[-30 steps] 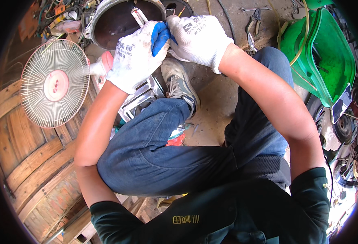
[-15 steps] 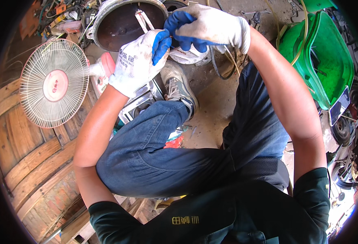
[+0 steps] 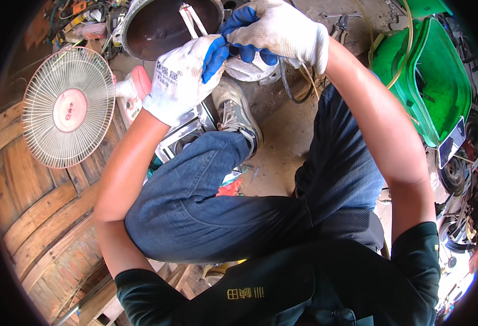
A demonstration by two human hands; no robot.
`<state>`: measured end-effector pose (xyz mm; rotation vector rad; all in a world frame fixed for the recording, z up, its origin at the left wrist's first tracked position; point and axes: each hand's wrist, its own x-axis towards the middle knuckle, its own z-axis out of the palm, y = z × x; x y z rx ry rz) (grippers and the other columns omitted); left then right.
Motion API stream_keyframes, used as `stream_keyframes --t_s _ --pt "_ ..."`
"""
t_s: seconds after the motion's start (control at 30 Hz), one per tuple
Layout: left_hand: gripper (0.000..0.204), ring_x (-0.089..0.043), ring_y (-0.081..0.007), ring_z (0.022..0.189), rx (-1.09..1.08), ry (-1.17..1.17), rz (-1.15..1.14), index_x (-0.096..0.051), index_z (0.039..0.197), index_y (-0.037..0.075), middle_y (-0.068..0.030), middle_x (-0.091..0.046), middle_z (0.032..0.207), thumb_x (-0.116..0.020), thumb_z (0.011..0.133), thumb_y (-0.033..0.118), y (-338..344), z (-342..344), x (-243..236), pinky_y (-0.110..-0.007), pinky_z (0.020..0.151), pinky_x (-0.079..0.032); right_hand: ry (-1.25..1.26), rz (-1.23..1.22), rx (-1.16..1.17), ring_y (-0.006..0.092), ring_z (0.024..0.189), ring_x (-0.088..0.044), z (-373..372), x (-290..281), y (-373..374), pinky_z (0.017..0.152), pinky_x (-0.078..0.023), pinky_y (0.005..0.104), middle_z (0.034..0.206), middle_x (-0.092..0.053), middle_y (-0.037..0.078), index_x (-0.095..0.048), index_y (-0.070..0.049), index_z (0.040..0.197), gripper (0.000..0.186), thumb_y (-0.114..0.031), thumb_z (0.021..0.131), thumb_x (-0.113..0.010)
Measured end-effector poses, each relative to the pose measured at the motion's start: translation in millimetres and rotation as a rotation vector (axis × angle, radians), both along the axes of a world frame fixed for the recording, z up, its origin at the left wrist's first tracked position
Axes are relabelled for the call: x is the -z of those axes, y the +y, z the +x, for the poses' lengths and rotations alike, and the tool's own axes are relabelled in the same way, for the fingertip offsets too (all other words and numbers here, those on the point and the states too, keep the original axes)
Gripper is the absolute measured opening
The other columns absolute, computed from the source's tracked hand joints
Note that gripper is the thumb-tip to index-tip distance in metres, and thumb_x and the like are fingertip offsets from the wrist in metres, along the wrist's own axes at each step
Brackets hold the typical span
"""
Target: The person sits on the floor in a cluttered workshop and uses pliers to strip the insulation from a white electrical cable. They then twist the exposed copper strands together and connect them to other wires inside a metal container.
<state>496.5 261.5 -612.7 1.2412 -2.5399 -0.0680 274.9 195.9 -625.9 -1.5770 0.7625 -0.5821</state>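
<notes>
Both hands wear white work gloves with blue-coated fingers and meet at the top middle. My left hand (image 3: 183, 79) is closed, its thumb and fingers pinched together. Against its fingertips my right hand (image 3: 285, 33) is closed too, fingers curled. Whatever they pinch is too small and covered to make out. Just behind them lies a round metal housing (image 3: 154, 35) with a dark hollow inside, and two pale strips (image 3: 193, 22) stick up from it. Under the right hand's fingers sits a light grey metal part (image 3: 249, 70), partly hidden. Dark and tan wires (image 3: 298, 92) run beside it.
A pink-and-white fan (image 3: 69, 108) stands at left by wooden boards (image 3: 30, 168). At right are a green plastic bin (image 3: 450, 92) and a phone-like slab (image 3: 451, 142). Wrenches (image 3: 343, 20) lie at the back. My shoe (image 3: 238, 117) is beside a silver metal frame (image 3: 187, 130).
The hands sit slightly higher in view, still together, and the right fingers have shifted a little. The surroundings have shifted slightly with the head's motion.
</notes>
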Motion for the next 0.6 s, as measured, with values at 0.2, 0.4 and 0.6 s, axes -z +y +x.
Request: stream_keyframes --t_s 0.2,0.4,0.6 --pt "0.035 -0.072 -0.0303 0.082 -0.077 0.020 0.041 -0.063 0.116 0.008 -0.0147 -0.072 0.096 -0.074 0.084 0.017 2.5 -9.9 -1.1 -0.037 0.073 -0.057 0.207 -0.002 0.227 0.0123 0.059 -0.062 4.8 -1.6 29.3 0.055 -0.051 0.0282 0.070 -0.069 0.007 -0.072 -0.002 0.097 0.023 -0.023 0.087 -0.067" --pt "0.035 -0.073 -0.0263 0.082 -0.096 0.052 0.005 -0.065 0.116 0.009 -0.0122 -0.073 0.096 -0.076 0.083 0.015 6.2 -6.6 5.7 -0.034 0.072 -0.057 -0.049 0.028 0.118 0.0127 0.071 -0.067 -5.3 18.0 20.5 0.068 -0.055 0.0265 0.084 -0.073 0.009 -0.074 -0.001 0.106 0.024 -0.016 0.088 -0.069" --pt "0.037 -0.073 -0.0289 0.085 -0.034 0.038 -0.072 -0.065 0.117 0.007 -0.0131 -0.073 0.100 -0.076 0.082 0.012 4.6 -4.9 7.6 -0.035 0.076 -0.058 -0.006 -0.037 -0.069 0.0147 0.073 -0.069 0.9 30.8 -2.0 0.068 -0.057 0.0304 0.091 -0.075 0.011 -0.070 -0.001 0.116 0.031 -0.014 0.088 -0.067"
